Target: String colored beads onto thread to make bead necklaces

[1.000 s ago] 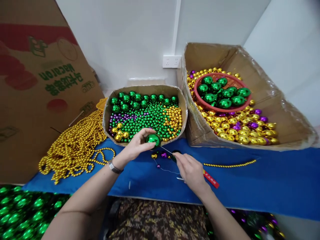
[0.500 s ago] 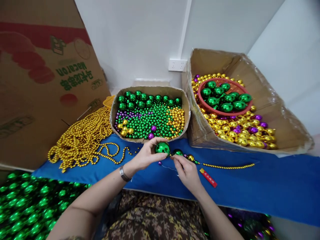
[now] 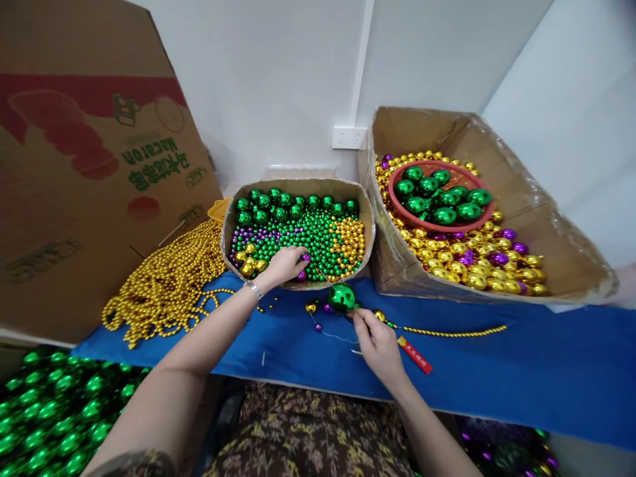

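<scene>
- Green ball (image 3: 342,298), big and shiny, is slightly below the centre of the frame, with a thin needle (image 3: 325,277) coming out at its upper left; I judge that it is already threaded.
- Right hand (image 3: 380,344) has its fingertips pinched just behind this ball, it seems on the needle's other end.
- Left hand (image 3: 287,265) is at the front of the middle carton (image 3: 298,187), its fingers curled at a purple ball (image 3: 305,259); whether they grip it firmly, I cannot tell.
- Toward the right of the frame, a gold ball (image 3: 379,315), a small green bead (image 3: 391,324) and a gold bead strand (image 3: 454,330) lie in line on the blue cloth (image 3: 497,371); probably this part is done.
- This purple ball is not yet on the needle, so the stringing looks unfinished; how many pieces remain, I cannot tell.
</scene>
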Tool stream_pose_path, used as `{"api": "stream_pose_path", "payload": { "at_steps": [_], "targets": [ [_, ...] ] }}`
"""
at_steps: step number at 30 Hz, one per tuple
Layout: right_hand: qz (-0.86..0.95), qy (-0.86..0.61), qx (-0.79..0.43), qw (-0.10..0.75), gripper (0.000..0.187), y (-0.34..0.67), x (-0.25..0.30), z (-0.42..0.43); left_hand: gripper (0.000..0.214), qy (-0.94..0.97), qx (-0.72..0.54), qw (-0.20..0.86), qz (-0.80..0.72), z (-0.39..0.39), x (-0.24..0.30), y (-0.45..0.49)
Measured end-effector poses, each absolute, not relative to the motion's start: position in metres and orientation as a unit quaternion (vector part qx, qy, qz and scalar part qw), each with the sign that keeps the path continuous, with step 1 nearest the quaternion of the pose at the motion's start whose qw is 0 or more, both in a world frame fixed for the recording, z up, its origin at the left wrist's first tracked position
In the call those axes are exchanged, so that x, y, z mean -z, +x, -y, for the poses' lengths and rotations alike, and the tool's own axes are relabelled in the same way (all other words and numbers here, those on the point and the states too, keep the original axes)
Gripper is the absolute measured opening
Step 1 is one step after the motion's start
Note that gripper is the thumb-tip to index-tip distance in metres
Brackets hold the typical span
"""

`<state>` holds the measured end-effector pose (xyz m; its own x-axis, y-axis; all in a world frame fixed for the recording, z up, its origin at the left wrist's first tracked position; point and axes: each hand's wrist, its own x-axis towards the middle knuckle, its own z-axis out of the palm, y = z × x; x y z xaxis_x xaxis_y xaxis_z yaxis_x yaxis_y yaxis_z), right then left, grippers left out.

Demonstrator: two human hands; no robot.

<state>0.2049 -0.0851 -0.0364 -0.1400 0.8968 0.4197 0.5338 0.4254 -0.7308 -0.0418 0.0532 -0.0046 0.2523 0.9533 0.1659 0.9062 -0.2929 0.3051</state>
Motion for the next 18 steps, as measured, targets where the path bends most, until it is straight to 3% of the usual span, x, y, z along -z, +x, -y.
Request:
{"api": "stream_pose_path", "payload": {
  "at_steps": [18],
  "targets": [
    [0.704,-0.519,-0.197,0.443,0.028,0.214,0.036,0.09,0.021,0.854,-0.074,0.005,-0.515,-0.071,0.014,-0.011]
  ]
}}
